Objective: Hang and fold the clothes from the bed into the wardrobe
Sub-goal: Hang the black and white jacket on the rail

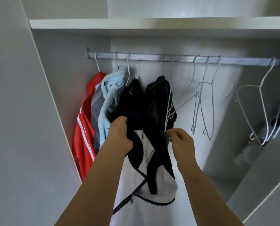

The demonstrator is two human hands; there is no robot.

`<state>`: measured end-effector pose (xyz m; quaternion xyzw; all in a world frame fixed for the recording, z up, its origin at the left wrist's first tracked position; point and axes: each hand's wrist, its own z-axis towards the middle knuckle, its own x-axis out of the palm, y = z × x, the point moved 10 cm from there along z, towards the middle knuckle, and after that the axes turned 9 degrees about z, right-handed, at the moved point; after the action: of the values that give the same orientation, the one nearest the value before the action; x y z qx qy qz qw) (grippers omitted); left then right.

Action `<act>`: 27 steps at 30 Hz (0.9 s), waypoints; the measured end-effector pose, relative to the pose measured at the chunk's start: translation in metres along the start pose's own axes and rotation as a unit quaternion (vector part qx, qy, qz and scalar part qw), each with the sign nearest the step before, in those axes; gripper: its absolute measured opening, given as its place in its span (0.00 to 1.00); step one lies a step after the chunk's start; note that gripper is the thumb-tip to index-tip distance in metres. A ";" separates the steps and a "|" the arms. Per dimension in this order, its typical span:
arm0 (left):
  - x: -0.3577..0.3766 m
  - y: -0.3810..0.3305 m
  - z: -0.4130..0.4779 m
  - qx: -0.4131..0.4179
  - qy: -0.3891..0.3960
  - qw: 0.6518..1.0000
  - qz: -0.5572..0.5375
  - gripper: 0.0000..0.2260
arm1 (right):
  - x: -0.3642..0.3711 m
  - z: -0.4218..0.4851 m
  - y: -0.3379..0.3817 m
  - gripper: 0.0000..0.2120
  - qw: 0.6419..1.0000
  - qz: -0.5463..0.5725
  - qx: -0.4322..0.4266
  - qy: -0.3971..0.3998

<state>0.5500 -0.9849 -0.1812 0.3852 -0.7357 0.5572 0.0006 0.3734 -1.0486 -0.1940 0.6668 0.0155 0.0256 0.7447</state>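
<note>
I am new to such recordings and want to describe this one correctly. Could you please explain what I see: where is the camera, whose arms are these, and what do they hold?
There is no machine here. A person wears one camera on the head, so you look along their own arms into a wardrobe. The left hand grips a black and white zip jacket. The right hand is at the lower end of a white wire hanger that hangs on the rail; whether it pinches it, I cannot tell. Also on the rail are a red garment, a light blue garment, dark garments and bare hangers. A shelf runs above.
</note>
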 end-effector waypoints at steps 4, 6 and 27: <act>0.041 -0.008 0.022 0.020 0.046 0.997 0.057 0.09 | -0.007 0.064 0.016 0.08 0.999 0.010 -0.028 -0.027; 0.058 -0.006 0.036 0.032 0.060 0.993 0.097 0.07 | -0.001 0.094 0.015 0.09 1.000 0.004 -0.025 -0.003; 0.101 0.020 0.132 0.026 0.055 0.978 0.200 0.11 | -0.051 0.162 0.028 0.19 0.929 -0.283 -0.123 -0.203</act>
<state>0.5244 -1.1488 -0.2045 0.1986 -0.7821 0.5852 -0.0802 0.3314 -1.2097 -0.1486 0.5285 0.0486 -0.3208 0.7845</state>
